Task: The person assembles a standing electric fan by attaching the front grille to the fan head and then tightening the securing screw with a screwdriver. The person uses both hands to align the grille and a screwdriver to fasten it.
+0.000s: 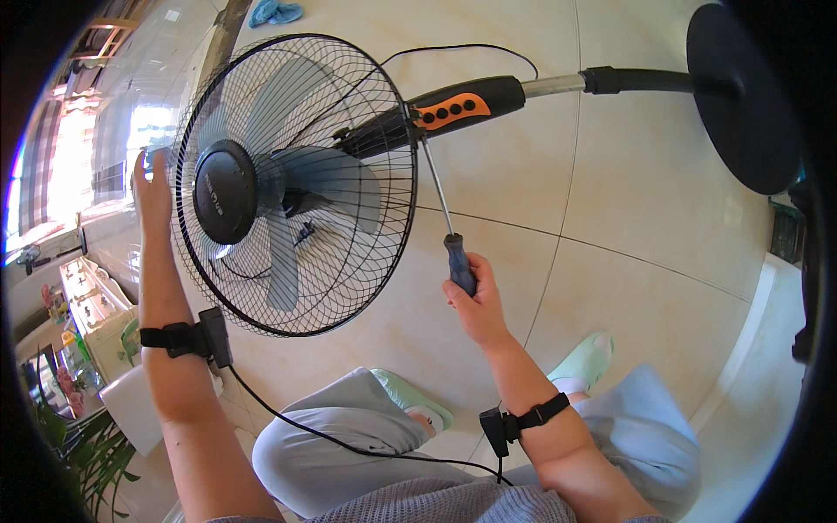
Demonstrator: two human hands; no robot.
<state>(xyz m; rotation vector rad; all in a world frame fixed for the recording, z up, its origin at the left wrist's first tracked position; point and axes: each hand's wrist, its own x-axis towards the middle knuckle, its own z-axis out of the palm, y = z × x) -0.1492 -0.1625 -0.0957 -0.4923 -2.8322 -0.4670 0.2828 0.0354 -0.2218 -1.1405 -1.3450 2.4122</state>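
Head view, right hand (475,305) gripping steel-shafted screwdriver (445,222), wire fan cage (296,183)

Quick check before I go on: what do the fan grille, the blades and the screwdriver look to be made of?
Fan grille: thin black wire, probably painted or coated metal, with a slight sheen.
Blades: translucent bluish-grey plastic; light passes through them.
Screwdriver: bright bare steel shaft; dark blue handle, likely plastic or rubber, gripped by the right hand.
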